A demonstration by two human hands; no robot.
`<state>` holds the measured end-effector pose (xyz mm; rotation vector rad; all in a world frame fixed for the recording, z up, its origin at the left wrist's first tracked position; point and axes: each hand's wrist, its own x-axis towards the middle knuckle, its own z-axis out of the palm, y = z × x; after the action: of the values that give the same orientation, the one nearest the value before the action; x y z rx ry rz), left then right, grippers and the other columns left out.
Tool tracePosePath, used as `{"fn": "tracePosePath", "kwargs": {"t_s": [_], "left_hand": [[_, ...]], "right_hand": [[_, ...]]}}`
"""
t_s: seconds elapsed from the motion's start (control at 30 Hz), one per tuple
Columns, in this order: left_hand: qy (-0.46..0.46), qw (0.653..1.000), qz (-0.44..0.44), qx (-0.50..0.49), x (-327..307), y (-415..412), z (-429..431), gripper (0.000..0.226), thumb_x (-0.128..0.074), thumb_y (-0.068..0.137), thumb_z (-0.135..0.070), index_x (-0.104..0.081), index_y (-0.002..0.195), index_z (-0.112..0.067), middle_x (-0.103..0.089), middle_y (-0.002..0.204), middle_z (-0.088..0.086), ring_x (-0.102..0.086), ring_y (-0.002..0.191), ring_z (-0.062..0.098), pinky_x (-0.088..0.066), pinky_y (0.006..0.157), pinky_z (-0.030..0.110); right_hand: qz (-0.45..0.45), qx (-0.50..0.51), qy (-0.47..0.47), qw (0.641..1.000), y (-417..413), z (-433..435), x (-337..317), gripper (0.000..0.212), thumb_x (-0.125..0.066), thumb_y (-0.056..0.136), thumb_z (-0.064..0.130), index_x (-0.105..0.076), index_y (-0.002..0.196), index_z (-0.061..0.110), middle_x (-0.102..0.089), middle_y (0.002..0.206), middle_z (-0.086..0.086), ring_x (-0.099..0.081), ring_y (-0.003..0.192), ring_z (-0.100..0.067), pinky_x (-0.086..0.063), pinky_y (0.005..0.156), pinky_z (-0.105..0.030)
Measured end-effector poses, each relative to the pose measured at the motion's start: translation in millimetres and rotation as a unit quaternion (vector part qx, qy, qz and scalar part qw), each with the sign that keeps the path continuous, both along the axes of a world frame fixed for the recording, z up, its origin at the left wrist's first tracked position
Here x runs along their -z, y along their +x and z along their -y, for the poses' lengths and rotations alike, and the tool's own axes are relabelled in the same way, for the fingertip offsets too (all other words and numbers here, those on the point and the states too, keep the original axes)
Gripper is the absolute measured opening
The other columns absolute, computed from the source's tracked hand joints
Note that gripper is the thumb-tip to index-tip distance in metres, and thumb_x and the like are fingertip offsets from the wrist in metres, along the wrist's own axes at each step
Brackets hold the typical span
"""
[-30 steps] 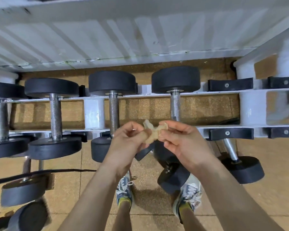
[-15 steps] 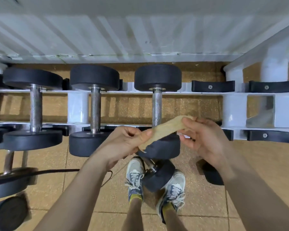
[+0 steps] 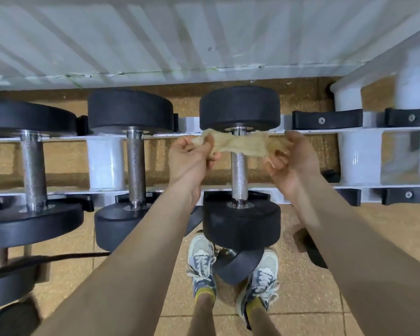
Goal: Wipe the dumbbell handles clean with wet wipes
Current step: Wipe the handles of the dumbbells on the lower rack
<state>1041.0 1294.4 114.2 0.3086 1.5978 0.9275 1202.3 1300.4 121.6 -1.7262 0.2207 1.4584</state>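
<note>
A white ribbed wall panel (image 3: 155,37) fills the top of the view. Below it a white metal two-rail rack (image 3: 104,163) stands on a tan speckled floor (image 3: 306,287). Three black round-headed dumbbells lie across the rails with their handles pointing away from the person: a left dumbbell (image 3: 33,166), a middle dumbbell (image 3: 136,163) and a right dumbbell (image 3: 241,226). To the right of them, black rubber cradle pads (image 3: 326,120) are bolted to the rails.

Both bare forearms reach up from the bottom edge to the right dumbbell. The left hand (image 3: 192,158) sits just left of its knurled steel handle (image 3: 239,175), with the fingers curled tight around one end of a crumpled beige wet wipe (image 3: 238,144). The right hand (image 3: 294,161) sits just right of the handle. Its fingers are bent and grip the other end, though motion blur hides the exact grip.

The wipe is stretched between the two hands and crosses the far end of the handle, just under the far head, covering that part of the steel. I cannot tell whether it presses on the metal.

Lower down, another black dumbbell head (image 3: 238,265) shows between two grey-and-blue laced sneakers (image 3: 203,267). A thin black cable (image 3: 78,255) runs along the floor at the left.
</note>
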Motion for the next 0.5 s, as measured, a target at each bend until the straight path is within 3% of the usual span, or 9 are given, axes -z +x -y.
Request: {"fn": "tracePosePath", "kwargs": {"t_s": [0.1, 0.17, 0.23, 0.33, 0.4, 0.5], "left_hand": [[-0.028, 1.0, -0.001, -0.013, 11, 6, -10, 0.016, -0.069, 0.089, -0.017, -0.054, 0.089, -0.015, -0.072, 0.088, 0.008, -0.066, 0.059, 0.011, -0.049, 0.049, 0.017], [-0.032, 0.999, -0.023, 0.024, 21, 8, -11, 0.018, -0.072, 0.087, -0.021, -0.057, 0.095, -0.014, -0.073, 0.091, 0.006, -0.069, 0.068, 0.014, -0.052, 0.06, 0.02], [-0.026, 0.991, -0.101, 0.08, 28, 6, -9, 0.027, -0.076, 0.083, -0.027, -0.058, 0.099, -0.017, -0.07, 0.091, -0.001, -0.068, 0.081, 0.017, -0.052, 0.076, 0.025], [0.014, 0.966, -0.236, 0.105, 26, -2, 1, 0.033, -0.08, 0.077, -0.032, -0.051, 0.09, -0.026, -0.06, 0.09, -0.004, -0.061, 0.085, 0.016, -0.049, 0.079, 0.028], [0.048, 0.966, -0.216, 0.131, 22, -3, 8, 0.021, -0.078, 0.08, -0.028, -0.058, 0.085, -0.022, -0.064, 0.086, -0.006, -0.062, 0.083, 0.011, -0.049, 0.081, 0.025], [0.032, 0.974, -0.116, 0.194, 19, 9, 12, 0.017, -0.073, 0.086, -0.024, -0.072, 0.1, -0.014, -0.073, 0.094, -0.004, -0.067, 0.092, 0.01, -0.052, 0.09, 0.027]], "right_hand": [[0.189, -0.221, -0.013, 0.957, -14, 3, -6, 0.024, -0.056, 0.094, 0.037, -0.062, 0.11, 0.02, -0.054, 0.09, 0.008, -0.048, 0.071, -0.011, -0.039, 0.07, -0.023], [0.221, -0.352, 0.047, 0.908, -37, 1, -6, 0.022, -0.053, 0.097, 0.04, -0.059, 0.101, 0.02, -0.055, 0.092, 0.005, -0.053, 0.083, -0.013, -0.04, 0.075, -0.026], [0.315, -0.448, 0.053, 0.835, -58, -5, 3, 0.029, -0.047, 0.1, 0.037, -0.055, 0.107, 0.01, -0.057, 0.1, -0.005, -0.058, 0.098, -0.022, -0.035, 0.076, -0.025], [0.525, -0.487, 0.041, 0.697, -69, 3, 13, 0.038, -0.044, 0.101, 0.029, -0.048, 0.127, 0.002, -0.064, 0.104, -0.013, -0.062, 0.098, -0.029, -0.036, 0.07, -0.028], [0.53, -0.512, 0.062, 0.673, -65, 19, 13, 0.049, -0.047, 0.099, 0.015, -0.035, 0.145, 0.008, -0.064, 0.117, -0.013, -0.062, 0.102, -0.032, -0.043, 0.077, -0.032], [0.503, -0.566, 0.089, 0.647, -53, 30, 12, 0.057, -0.049, 0.095, 0.006, -0.031, 0.149, 0.016, -0.036, 0.154, -0.004, -0.049, 0.129, -0.026, -0.042, 0.102, -0.032]]}}
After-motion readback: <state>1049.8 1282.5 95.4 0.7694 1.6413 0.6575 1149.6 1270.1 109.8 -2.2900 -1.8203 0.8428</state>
